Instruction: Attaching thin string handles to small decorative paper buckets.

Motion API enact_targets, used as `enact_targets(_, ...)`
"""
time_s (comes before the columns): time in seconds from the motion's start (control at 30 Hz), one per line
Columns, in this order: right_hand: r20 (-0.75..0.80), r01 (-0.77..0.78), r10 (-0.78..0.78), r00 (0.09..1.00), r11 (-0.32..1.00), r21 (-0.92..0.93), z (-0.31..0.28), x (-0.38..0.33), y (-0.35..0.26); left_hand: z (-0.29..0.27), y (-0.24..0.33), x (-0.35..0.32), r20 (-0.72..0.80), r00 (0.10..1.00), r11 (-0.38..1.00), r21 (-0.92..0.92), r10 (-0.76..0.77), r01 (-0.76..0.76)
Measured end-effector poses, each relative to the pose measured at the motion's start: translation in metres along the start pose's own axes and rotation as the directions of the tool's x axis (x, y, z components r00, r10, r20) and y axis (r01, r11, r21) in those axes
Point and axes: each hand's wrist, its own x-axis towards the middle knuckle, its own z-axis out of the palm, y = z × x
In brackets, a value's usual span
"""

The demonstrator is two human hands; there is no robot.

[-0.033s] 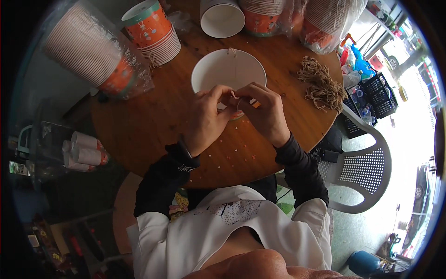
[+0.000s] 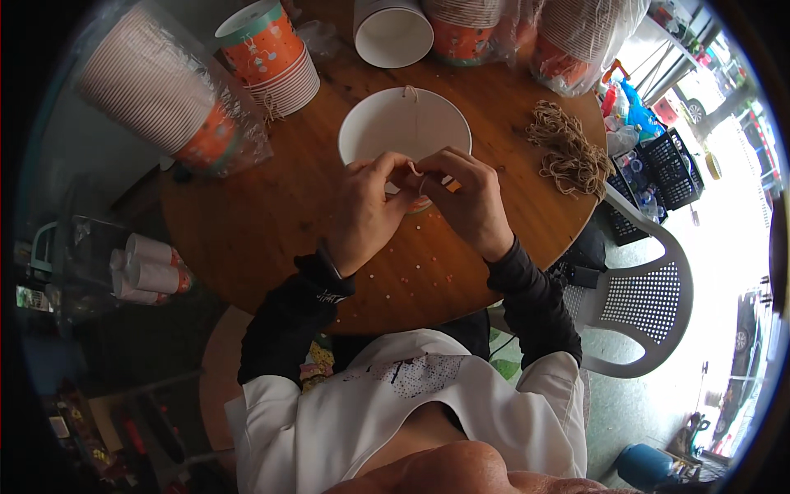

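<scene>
A white-lined paper bucket [image 2: 383,123] stands on the round wooden table, its open mouth facing up toward me. Beige string [image 2: 416,113] is looped at its far rim and hangs down the inside. My left hand [image 2: 370,210] and my right hand [image 2: 473,202] meet at the near rim, fingertips almost touching. Between them they pinch a short curl of string, thumbs and forefingers closed on it. The fingers hide most of the near rim and the exact spot where the string passes. A sliver of orange and green outer wall shows beneath the hands.
Tangled beige string [image 2: 568,148] lies at the table's right. Nested orange buckets [image 2: 271,62], a plastic-wrapped stack [image 2: 148,78] and more buckets [image 2: 395,37] line the far side. Small paper dots dot the wooden table [image 2: 271,239]. A grey plastic chair [image 2: 646,300] stands at right.
</scene>
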Motion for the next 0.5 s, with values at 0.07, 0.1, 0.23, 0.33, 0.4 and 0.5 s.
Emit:
enact_targets(0.07,0.002,0.026,-0.026,1.0,0.999,-0.023,-0.002,0.001,-0.001,-0.002,0.003,0.001,-0.035,0.998,0.998,0.023,-0.051,0.052)
enact_targets(0.1,0.009,0.073,-0.073,0.997,0.996,-0.042,-0.006,0.003,-0.003,-0.004,0.0,0.0,-0.037,0.998,0.998,0.023,-0.052,0.052)
enact_targets(0.23,0.065,0.201,-0.193,0.979,0.966,-0.161,-0.028,-0.002,-0.004,-0.013,-0.003,0.003,0.004,0.984,0.973,-0.147,-0.179,0.177)
enact_targets(0.33,0.097,0.322,-0.308,0.947,0.907,-0.271,-0.032,-0.005,-0.002,-0.014,-0.004,0.005,-0.007,0.982,0.965,-0.186,-0.187,0.182)
enact_targets(0.4,0.112,0.369,-0.352,0.929,0.871,-0.325,-0.031,-0.006,-0.001,-0.013,-0.005,0.006,-0.028,0.992,0.983,-0.138,-0.126,0.121)
enact_targets(0.5,0.055,0.4,-0.406,0.912,0.853,-0.334,-0.027,-0.004,-0.002,-0.013,-0.001,0.008,0.009,0.989,0.984,-0.104,-0.145,0.145)
